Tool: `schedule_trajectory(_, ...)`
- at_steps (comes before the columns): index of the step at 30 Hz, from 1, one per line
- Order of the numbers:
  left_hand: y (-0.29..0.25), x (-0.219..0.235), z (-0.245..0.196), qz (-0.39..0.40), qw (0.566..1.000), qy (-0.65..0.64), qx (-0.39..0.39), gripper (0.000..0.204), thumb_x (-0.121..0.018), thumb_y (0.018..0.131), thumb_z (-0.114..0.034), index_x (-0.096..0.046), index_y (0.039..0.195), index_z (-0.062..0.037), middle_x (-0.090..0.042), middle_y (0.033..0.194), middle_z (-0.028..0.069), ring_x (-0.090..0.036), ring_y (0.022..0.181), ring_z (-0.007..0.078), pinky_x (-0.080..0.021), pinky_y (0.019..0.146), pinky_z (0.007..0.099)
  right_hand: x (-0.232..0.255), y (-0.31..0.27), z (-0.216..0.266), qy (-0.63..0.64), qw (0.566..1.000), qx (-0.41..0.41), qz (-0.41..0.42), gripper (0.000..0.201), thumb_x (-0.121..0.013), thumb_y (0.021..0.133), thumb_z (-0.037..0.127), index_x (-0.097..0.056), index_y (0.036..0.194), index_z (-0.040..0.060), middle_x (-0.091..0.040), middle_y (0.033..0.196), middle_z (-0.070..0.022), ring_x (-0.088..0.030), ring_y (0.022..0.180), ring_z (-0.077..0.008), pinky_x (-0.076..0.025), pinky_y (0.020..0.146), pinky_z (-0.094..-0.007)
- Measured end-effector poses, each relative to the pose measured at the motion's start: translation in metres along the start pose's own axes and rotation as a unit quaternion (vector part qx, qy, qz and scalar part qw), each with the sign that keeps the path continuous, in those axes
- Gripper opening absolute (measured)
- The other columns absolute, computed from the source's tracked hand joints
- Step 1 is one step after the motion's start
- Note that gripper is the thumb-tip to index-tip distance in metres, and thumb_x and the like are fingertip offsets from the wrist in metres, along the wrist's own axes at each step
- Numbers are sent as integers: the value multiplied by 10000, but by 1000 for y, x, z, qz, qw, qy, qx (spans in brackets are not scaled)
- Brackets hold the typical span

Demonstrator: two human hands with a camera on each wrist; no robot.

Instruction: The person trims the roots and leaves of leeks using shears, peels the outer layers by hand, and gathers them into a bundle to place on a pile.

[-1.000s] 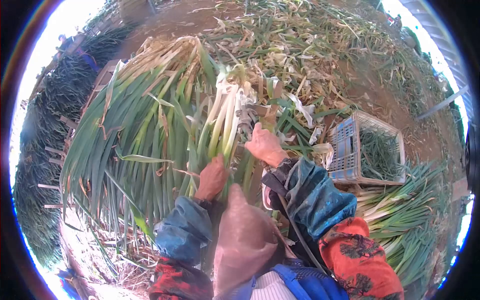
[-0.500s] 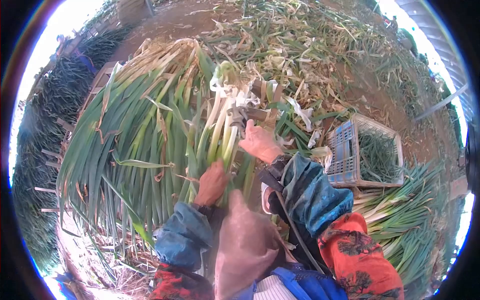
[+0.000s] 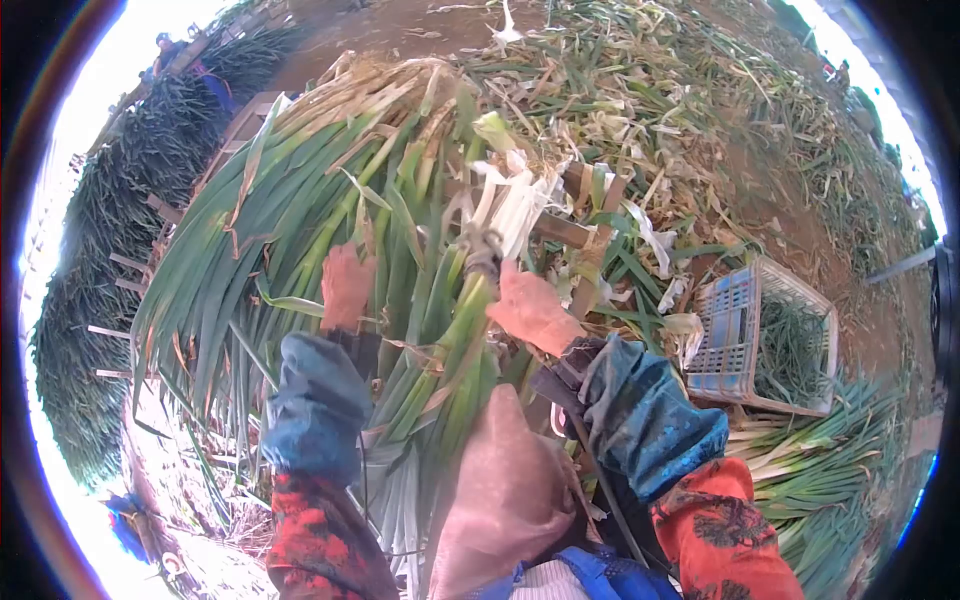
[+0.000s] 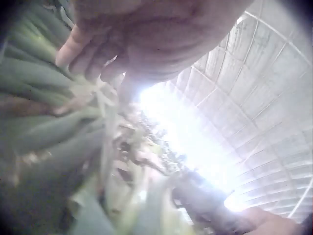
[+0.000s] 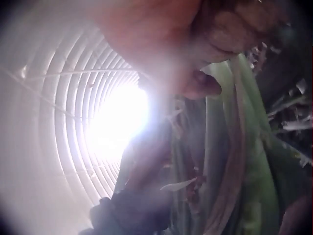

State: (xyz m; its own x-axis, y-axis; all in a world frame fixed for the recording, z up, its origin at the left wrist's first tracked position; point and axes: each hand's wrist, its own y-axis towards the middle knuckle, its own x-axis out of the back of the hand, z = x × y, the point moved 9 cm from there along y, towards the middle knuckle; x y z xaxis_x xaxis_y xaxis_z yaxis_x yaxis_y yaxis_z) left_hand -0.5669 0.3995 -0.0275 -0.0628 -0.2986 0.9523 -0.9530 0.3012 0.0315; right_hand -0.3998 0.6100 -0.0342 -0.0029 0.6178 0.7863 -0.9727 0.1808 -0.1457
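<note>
Leeks with long green leaves (image 3: 230, 210) lie in a thick pile at the left of the head view. My left hand (image 3: 347, 283) is over that pile, its fingertips (image 4: 72, 48) right at the leaves in the left wrist view. Nearer the middle, several leeks with bare white shafts (image 3: 520, 205) lean with their leaves (image 3: 455, 350) toward me. My right hand (image 3: 537, 308) grips a grey tool (image 3: 484, 248) that overlaps these stalks; my fingers hide its handle. In the right wrist view the right thumb (image 5: 208, 87) is beside green leaves.
A plastic crate (image 3: 722, 335) with green leaves inside stands at the right, above more leeks (image 3: 810, 460). Stripped leaves (image 3: 640, 120) litter the ground ahead. A wooden bar (image 3: 560, 230) is behind the white shafts. A dark hose (image 3: 605, 490) runs by my right sleeve.
My left hand has left the middle stalks and moved left and forward onto the pile. The grey tool and right hand have shifted slightly toward me. The head view has turned a little left.
</note>
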Motion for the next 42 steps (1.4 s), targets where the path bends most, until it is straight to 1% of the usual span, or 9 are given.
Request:
schedule_trajectory(2,2,-17,22,65,993,34,89,694,-716,655,-350,-419,1179,-7,-401,1230,232,-400,1166,379,-394,936,457,8,4,5,3,1000,-28,-8,453,-607,710,232,-413,998,-59,-602,768,-281,-606,745,-426,-488,680,-475)
schedule_trajectory(5,4,-20,17,10,997,29,69,715,-750,609,-304,-415,1164,-1,-499,1137,249,-495,1088,374,-434,890,445,0,4,35,22,999,6,22,468,-612,710,232,-402,1013,-55,-604,771,-277,-607,765,-427,-493,683,-467)
schedule_trajectory(8,15,-32,19,121,986,27,109,614,-731,625,-221,-427,1113,-5,-594,996,237,-581,967,389,-477,807,453,-1,-5,63,24,999,23,37,469,-601,716,222,-392,1033,-53,-607,788,-271,-607,792,-429,-491,707,-466)
schedule_trajectory(22,-146,35,3,5,952,303,-32,441,-561,774,-88,-404,1172,18,-617,716,173,-638,600,309,-504,492,402,-23,-58,81,50,989,27,138,437,-609,723,184,-391,1015,-58,-600,746,-252,-612,700,-417,-500,639,-463)
schedule_trajectory(26,-174,24,-7,155,961,190,-129,376,-569,765,-132,-461,1094,14,-590,692,170,-620,628,346,-492,531,410,-35,-76,81,34,987,32,155,453,-609,716,192,-389,1014,-69,-602,763,-265,-608,736,-428,-497,669,-473)
schedule_trajectory(28,-162,24,-15,218,952,140,-163,315,-558,760,-130,-498,1042,-3,-577,681,155,-605,651,370,-484,563,422,-26,-61,57,11,995,12,98,461,-609,713,198,-385,1013,-71,-600,775,-276,-602,757,-440,-493,688,-480)
schedule_trajectory(31,-108,25,-26,116,964,133,-198,200,-529,772,-113,-528,949,-21,-572,729,157,-578,711,389,-475,627,438,-15,-63,55,19,996,13,87,470,-616,710,210,-383,1006,-70,-595,791,-295,-588,779,-461,-486,707,-489)
schedule_trajectory(35,-16,40,-50,-162,974,27,-154,172,-477,803,-94,-563,944,-43,-581,835,173,-571,801,387,-481,727,453,-16,-64,55,32,997,24,69,434,-610,717,209,-383,978,-54,-586,790,-308,-579,791,-474,-479,706,-500)
schedule_trajectory(42,28,-43,9,-31,999,22,28,231,-474,794,-112,-530,1006,-41,-611,916,247,-595,872,428,-471,730,512,5,-67,81,-10,989,129,68,377,-572,732,173,-409,960,-78,-590,734,-253,-617,713,-404,-515,606,-429)
